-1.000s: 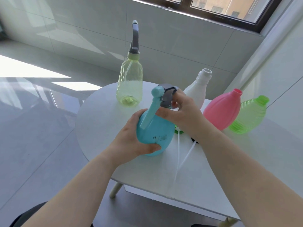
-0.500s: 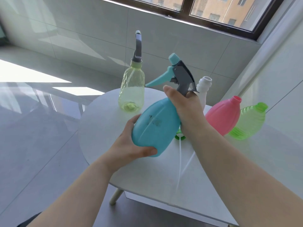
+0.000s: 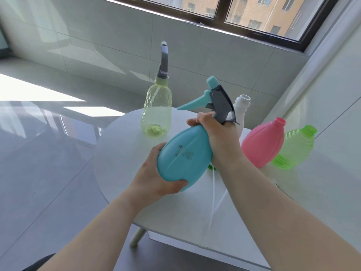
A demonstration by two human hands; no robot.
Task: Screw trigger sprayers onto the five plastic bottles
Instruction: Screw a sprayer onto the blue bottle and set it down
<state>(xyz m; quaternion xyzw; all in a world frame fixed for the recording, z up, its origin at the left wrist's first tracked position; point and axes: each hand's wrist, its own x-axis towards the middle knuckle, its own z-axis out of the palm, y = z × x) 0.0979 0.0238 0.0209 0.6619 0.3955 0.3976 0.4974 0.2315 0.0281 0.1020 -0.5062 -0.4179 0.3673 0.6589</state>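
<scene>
- Head view: a teal bottle [image 3: 183, 153] is held tilted in the air above the surface [image 3: 121, 153], base toward the person and neck up and to the right.
- A teal-and-grey trigger sprayer [image 3: 216, 100] is seated on its neck, with the trigger lever pointing left.
- The hands are apart, and both are clamped on this bottle. The left hand [image 3: 156, 177] is cupped round the base with the thumb laid across the near side. The right hand [image 3: 218, 137] is wrapped round the neck just under the sprayer.
- A yellow-green bottle [image 3: 156, 112] stands upright near the far left rim, fitted with a grey sprayer [image 3: 163, 61]. Open surface is seen between it and the held bottle.
- A white bottle [image 3: 241, 110] with an uncapped neck stands upright behind the right hand.
- To the right, a pink bottle [image 3: 262, 143] and a green ribbed bottle [image 3: 295, 147] are seen tilted, open necks up and to the right. Whether they touch cannot be told.
- Two thin white tubes [image 3: 213, 194] lie on the surface between the forearms and run toward the near edge. A small green part [image 3: 212, 167] shows at their far end, mostly hidden by the right wrist.
- The surface's rounded left edge curves below the left forearm, above a pale leg [image 3: 136, 237] and grey floor [image 3: 39, 173].
</scene>
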